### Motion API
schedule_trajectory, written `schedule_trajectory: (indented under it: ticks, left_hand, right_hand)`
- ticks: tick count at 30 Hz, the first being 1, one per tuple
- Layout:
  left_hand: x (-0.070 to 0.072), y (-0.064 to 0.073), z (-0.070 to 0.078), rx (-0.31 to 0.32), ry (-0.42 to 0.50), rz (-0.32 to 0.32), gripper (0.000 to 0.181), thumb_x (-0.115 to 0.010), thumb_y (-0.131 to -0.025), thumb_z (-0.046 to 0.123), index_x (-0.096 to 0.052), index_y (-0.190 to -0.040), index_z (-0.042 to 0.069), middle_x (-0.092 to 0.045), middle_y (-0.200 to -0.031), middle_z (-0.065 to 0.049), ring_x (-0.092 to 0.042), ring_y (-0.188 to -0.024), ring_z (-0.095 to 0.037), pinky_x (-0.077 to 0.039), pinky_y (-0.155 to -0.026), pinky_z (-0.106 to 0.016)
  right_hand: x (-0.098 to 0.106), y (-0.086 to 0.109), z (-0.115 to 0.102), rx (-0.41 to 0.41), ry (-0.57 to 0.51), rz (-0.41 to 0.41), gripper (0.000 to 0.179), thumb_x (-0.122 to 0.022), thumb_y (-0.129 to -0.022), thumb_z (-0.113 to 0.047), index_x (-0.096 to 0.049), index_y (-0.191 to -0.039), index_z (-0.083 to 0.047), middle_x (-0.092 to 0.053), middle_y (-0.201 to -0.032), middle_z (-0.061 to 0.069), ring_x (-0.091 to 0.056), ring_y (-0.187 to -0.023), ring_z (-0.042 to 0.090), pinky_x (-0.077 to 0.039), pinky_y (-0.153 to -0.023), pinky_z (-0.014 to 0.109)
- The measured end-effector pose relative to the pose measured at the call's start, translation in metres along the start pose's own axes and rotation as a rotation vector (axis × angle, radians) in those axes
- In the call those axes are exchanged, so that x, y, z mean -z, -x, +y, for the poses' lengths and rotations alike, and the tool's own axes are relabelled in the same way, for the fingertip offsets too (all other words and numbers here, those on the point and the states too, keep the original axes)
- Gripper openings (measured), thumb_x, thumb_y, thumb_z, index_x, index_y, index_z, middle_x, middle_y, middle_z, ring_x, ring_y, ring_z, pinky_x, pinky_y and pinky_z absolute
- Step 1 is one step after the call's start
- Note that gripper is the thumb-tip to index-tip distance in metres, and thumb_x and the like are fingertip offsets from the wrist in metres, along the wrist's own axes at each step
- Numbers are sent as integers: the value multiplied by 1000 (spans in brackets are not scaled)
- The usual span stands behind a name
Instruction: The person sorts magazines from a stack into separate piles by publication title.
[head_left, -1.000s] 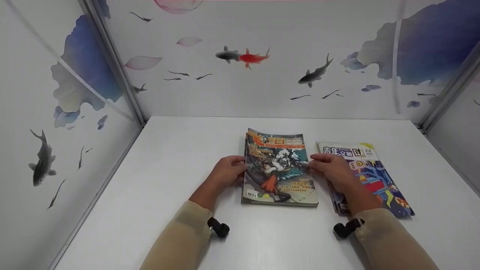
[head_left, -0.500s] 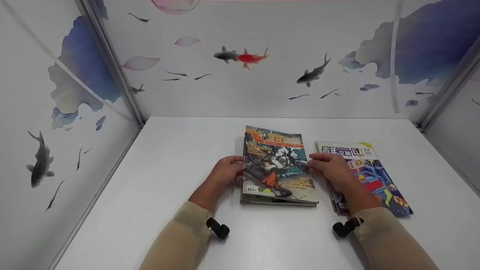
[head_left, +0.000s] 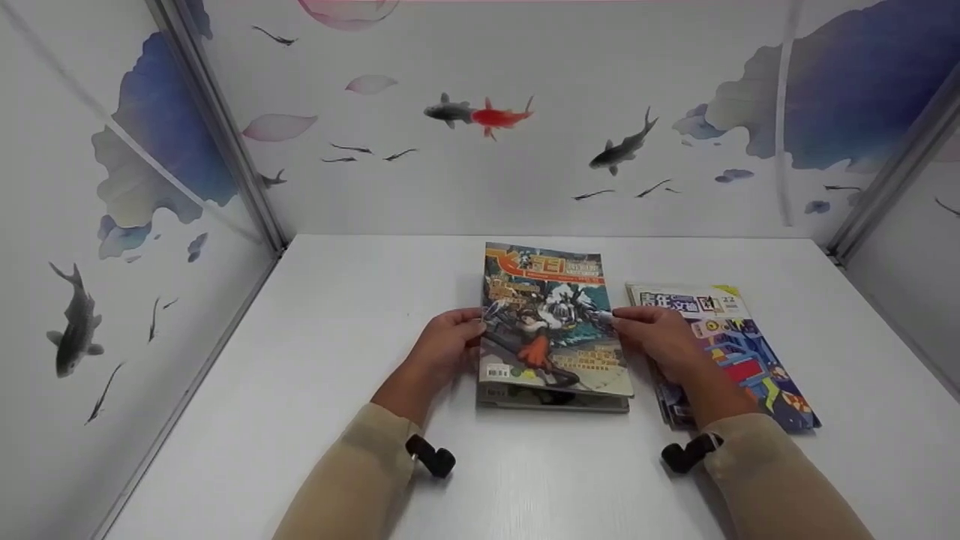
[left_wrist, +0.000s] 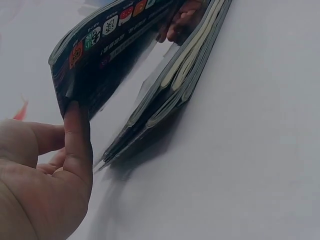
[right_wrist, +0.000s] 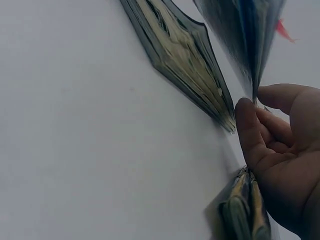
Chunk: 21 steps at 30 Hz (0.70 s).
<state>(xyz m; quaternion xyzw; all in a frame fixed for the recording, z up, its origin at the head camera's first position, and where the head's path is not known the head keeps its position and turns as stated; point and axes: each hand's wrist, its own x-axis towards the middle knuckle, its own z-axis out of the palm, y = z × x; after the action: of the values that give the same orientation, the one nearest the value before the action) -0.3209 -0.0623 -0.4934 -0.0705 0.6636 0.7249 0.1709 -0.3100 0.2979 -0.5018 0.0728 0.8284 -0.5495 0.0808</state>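
A magazine (head_left: pixel 551 330) with an orange title and a cartoon figure on its cover is raised off a small stack of magazines (head_left: pixel 495 405). My left hand (head_left: pixel 442 341) pinches its left edge, thumb on the cover side. On the opposite edge, my right hand (head_left: pixel 658 337) pinches it between thumb and fingers. The left wrist view shows a gap between the lifted magazine (left_wrist: pixel 107 55) and the stack (left_wrist: pixel 175 85), which lies on the table. In the right wrist view, the magazine (right_wrist: pixel 245 40) hangs from the fingertips, apart from the stack (right_wrist: pixel 185 55).
A second pile of magazines (head_left: pixel 757 367) lies to the right, partly under my right wrist, with a purple and blue cover on top. The white table (head_left: pixel 337 300) is bounded by a back wall (head_left: pixel 480 187) and side walls printed with fish.
Both hands keep their grip on the top magazine. It has risen from the stack and shifted slightly left, so the gap beneath its near edge has widened. The right pile stays put.
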Motion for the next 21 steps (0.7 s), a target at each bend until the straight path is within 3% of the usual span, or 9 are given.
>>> schedule_trajectory:
  ticks: [3,10,15,21]
  left_hand:
    - [2,1,2,9,14,3,32,-64,-108,14,-68,-139,9,-74,-126,-8,-68,-104,-16,-57,-81,-26]
    - [21,0,5,26,111,58,32,-66,-105,13,-71,-137,12,-74,-126,-6,-66,-106,-16,-55,-82,-26]
    - [42,1,8,9,185,103,33,-67,-104,11,-71,-137,11,-74,-127,-4,-65,-108,-16,-55,-85,-26]
    - [69,4,9,23,259,124,36,-66,-105,13,-68,-141,13,-67,-140,-5,-63,-117,-17,-55,-91,-25]
  right_hand:
    - [-1,1,-6,-23,-45,6,55,-74,-101,-47,-67,-147,-18,-67,-146,10,-68,-115,16,-57,-92,24]
    - [-17,6,-25,-38,-295,-19,47,-72,-105,-31,-65,-149,-16,-65,-144,5,-67,-119,15,-60,-96,22]
    - [-43,6,-38,-15,-336,-21,46,-70,-106,-27,-63,-151,-19,-61,-153,8,-66,-120,17,-59,-98,25]
    - [-73,5,-55,-10,-367,-10,40,-68,-106,-24,-67,-146,-19,-69,-140,9,-73,-111,20,-62,-94,33]
